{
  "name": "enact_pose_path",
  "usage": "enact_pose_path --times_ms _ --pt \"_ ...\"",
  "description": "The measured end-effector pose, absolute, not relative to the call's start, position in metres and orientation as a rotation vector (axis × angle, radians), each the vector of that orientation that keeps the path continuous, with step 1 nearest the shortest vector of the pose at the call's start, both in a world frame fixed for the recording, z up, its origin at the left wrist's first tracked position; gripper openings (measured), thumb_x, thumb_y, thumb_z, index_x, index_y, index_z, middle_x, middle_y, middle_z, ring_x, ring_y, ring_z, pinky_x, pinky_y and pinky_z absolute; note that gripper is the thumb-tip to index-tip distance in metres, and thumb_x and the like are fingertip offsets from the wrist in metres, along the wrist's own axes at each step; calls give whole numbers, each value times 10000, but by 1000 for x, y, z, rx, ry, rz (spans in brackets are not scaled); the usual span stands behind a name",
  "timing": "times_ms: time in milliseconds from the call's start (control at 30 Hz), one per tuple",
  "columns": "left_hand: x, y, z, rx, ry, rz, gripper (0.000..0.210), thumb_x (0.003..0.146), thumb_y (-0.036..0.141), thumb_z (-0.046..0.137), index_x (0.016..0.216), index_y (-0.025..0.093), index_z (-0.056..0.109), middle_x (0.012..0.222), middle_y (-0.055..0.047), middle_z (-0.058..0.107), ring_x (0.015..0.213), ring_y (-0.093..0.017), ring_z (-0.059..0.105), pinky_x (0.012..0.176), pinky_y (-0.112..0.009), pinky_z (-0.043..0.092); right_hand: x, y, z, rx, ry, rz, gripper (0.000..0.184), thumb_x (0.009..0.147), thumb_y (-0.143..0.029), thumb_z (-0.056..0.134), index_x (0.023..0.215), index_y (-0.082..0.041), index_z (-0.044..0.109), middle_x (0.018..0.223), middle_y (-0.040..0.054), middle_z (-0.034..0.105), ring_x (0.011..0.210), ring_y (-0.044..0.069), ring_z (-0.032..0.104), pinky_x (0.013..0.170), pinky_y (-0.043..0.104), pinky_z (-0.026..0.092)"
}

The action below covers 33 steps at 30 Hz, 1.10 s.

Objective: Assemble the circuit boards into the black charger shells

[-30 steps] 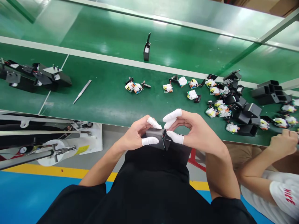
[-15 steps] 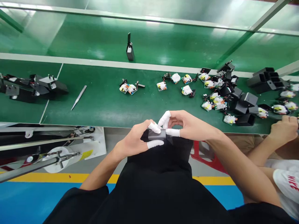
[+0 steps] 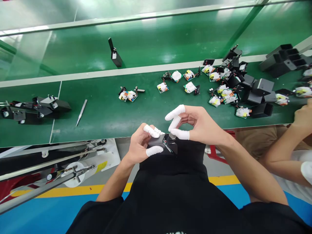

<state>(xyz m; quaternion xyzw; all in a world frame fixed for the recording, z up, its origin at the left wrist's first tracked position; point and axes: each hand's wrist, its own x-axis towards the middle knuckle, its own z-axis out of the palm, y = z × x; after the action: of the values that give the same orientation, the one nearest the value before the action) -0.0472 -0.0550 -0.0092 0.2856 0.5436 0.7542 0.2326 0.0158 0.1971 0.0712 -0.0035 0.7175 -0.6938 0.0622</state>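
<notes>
My left hand (image 3: 140, 143), with white finger cots on its fingertips, grips a black plastic housing (image 3: 156, 141) between thumb and fingers, just off the table's front edge. At the housing's right end, the opening shows some parts inside, and a black end cap (image 3: 173, 148) sits there at an angle. My right hand (image 3: 190, 125), also in white finger cots, has thumb and a finger pinched together at that end, its index finger raised apart. Whatever lies in this pinch is too small to make out.
Circuit boards with white filler (image 3: 175, 76) lie along the green table (image 3: 107, 117). Black housings (image 3: 263, 87) are heaped at right, others (image 3: 52, 105) at left near tweezers (image 3: 81, 112). One housing (image 3: 116, 58) stands behind the rail. A co-worker's arm (image 3: 285, 139) rests at right.
The view has tilted and shifted a little. The housing has turned so that its open right end and angled cap now show. My right index finger has lifted away from the others.
</notes>
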Motion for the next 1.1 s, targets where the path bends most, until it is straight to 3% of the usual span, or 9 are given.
enact_pose_path --times_ms 133,400,600,833,967,1100 --pt "-48 -54 -10 775 1478 2048 425 774 269 1030 1028 221 692 990 -32 734 913 -153 753 805 -230 647 12 196 80 -106 2158 -1993 346 869 -129 801 1201 -220 767 898 -17 857 812 167 825 851 314 671" --pt "-43 -50 -5 721 1498 1954 428 805 289 1010 1013 220 643 962 -13 709 838 -124 706 757 -220 615 4 196 90 -221 2334 -1712 512 761 6 744 1210 -240 720 826 -81 819 746 132 762 753 249 597" --pt "-40 -48 -12 678 1511 1944 478 775 326 1031 966 218 605 950 -15 698 830 -129 691 752 -232 611 3 198 78 -242 2296 -1776 372 732 4 748 1007 -234 670 801 -84 795 714 120 729 737 248 602" --pt "-40 -49 -14 734 1421 1986 450 789 257 1019 998 222 623 1025 -35 742 885 -136 733 775 -222 615 6 205 64 -187 2039 -1949 340 858 -158 827 1171 -214 706 884 -18 862 789 163 807 824 308 674" --pt "-40 -50 -14 700 1424 1969 469 766 233 1030 990 221 618 993 -12 713 874 -121 706 783 -210 599 5 205 66 -211 2043 -1903 366 828 -130 831 1171 -214 734 896 -22 871 780 158 807 818 297 677" --pt "-40 -51 -16 669 1417 1926 483 760 237 1030 981 224 601 982 -6 701 868 -116 687 778 -207 583 4 203 68 -228 2117 -1868 332 767 -63 808 1054 -215 740 846 -46 853 747 144 784 783 274 662"
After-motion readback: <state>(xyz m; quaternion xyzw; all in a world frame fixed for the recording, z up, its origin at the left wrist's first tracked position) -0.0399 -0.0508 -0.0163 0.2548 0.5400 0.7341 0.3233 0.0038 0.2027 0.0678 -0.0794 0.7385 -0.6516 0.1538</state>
